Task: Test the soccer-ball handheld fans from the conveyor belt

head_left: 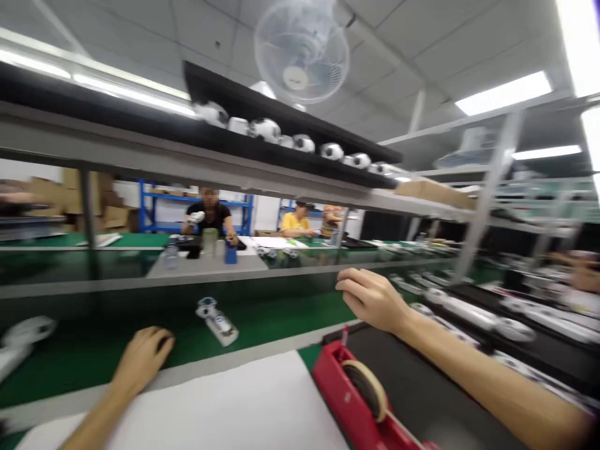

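Observation:
My left hand (144,357) rests on the green bench (276,300) at the lower left, fingers curled loosely and slightly apart, with nothing visible in it. To its right lies a white device with an opened casing (218,321). My right hand (370,297) is raised over the bench right of centre, its fingers bent and close together; whatever is inside them, if anything, is hidden. Below that hand stands a red tape dispenser (349,400) with a roll of tape, beside a white sheet (234,406) at the front.
Black trays (412,369) and rows of white devices (473,312) fill the right side. Another white device (28,334) lies far left. A shelf (234,169) holding white ball-shaped parts (266,130) crosses above. Several people sit beyond, one in yellow (295,220). A fan (302,53) hangs overhead.

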The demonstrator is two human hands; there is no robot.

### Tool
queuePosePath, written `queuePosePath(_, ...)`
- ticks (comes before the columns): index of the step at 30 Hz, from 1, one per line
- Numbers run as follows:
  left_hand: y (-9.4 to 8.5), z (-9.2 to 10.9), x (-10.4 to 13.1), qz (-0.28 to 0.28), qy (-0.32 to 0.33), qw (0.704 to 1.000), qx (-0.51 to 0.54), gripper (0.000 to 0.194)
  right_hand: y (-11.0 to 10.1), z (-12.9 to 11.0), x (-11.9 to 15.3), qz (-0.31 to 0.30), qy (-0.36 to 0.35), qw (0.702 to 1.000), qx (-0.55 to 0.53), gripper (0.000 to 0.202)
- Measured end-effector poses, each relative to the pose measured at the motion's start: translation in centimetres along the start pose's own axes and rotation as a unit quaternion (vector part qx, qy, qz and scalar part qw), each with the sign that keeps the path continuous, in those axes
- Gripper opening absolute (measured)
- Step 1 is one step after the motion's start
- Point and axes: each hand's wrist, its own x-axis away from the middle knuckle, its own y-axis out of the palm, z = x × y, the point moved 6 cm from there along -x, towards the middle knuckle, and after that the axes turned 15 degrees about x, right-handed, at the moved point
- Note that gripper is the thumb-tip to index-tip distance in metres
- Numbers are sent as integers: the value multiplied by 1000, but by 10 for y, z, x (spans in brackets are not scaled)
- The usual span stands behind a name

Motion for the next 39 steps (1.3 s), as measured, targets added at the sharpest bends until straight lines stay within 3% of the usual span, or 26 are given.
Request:
queuePosePath(2,-9,-10,-3,-19,12,1000,-20,10,-11,-41,-57,77,-59,994,-54,18)
queuePosePath(5,-22,-25,-13,7,-8,999,-51,17,-30,-82,-131,187,-35,974,-123,17)
queuePosePath(7,-42,-37,-19,62,-45,994,-78,22,-42,-101,-162,243,17,954,-172,18)
queuePosePath(9,-70,-51,-20,130,-97,980,-111,26,-48,-118,-176,281,63,933,-216,18)
queuePosePath(12,-108,-75,-17,215,-181,947,-158,36,-42,-142,-174,284,112,904,-298,18)
queuePosePath(15,-130,-102,-11,238,-250,922,-176,46,-21,-162,-160,257,117,886,-367,17)
queuePosePath(17,-136,-118,-8,224,-288,917,-163,46,-6,-168,-150,247,116,880,-389,17)
queuePosePath(20,-138,-134,-5,198,-320,919,-117,43,19,-162,-135,212,174,854,-443,16)
queuePosePath(25,-138,-134,-5,205,-341,917,2,45,53,-136,-114,155,317,785,-509,14)
queuePosePath(28,-134,-120,-12,191,-352,907,128,43,65,-127,-108,149,349,762,-525,12)
queuePosePath(31,-126,-84,-23,143,-334,884,294,37,75,-127,-109,117,350,766,-527,11)
queuePosePath(35,-111,2,-31,48,-240,837,489,28,87,-136,-112,12,368,768,-524,14)
queuePosePath(39,-90,89,-14,-46,-158,787,595,32,94,-159,-120,-84,356,728,-579,25)
